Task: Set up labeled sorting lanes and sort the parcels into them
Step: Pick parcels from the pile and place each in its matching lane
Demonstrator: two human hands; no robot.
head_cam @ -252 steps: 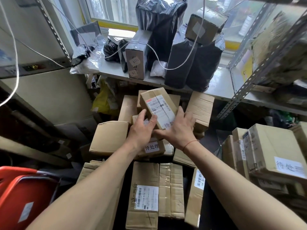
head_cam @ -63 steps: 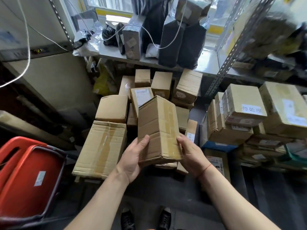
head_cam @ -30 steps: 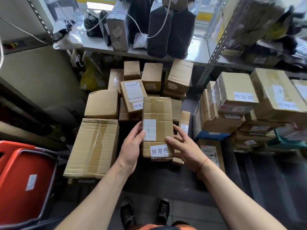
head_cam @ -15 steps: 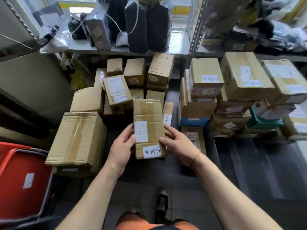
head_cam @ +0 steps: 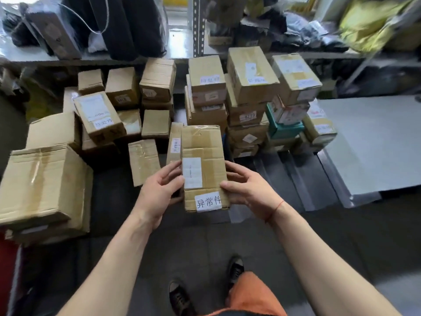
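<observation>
Currently both hands carry one parcel: a long brown cardboard box (head_cam: 203,166) with a white shipping sticker mid-face and a white handwritten label (head_cam: 208,201) at its near end, reading 异常件. It's held in the air above the dark floor, in front of the piles, touching none of them.

Left hand (head_cam: 159,192): fingers curled round the box's left edge, thumb on the top face. Right hand (head_cam: 247,187): fingers wrapped under the right edge, thumb pressing on top near the label. Both grips look firm.

Left pile: brown cardboard boxes, one tilted with a white label (head_cam: 103,123) reading 待处理. Right of centre: a taller stack of brown cartons (head_cam: 248,96), at least two with similar white labels, too blurred to read fully. Far right: a flat grey sheet (head_cam: 373,142) on the floor, nothing on the part in view.

Risks, my read:
- Wrong lane. This label differs from the legible ones in both piles, so dropping it on either mixes categories. No lane for it is evident yet.
- Right stack is tall and uneven; bumping it in passing could topple it.
- Shoes (head_cam: 182,297) stand near the piles; tight footing while turning.
</observation>
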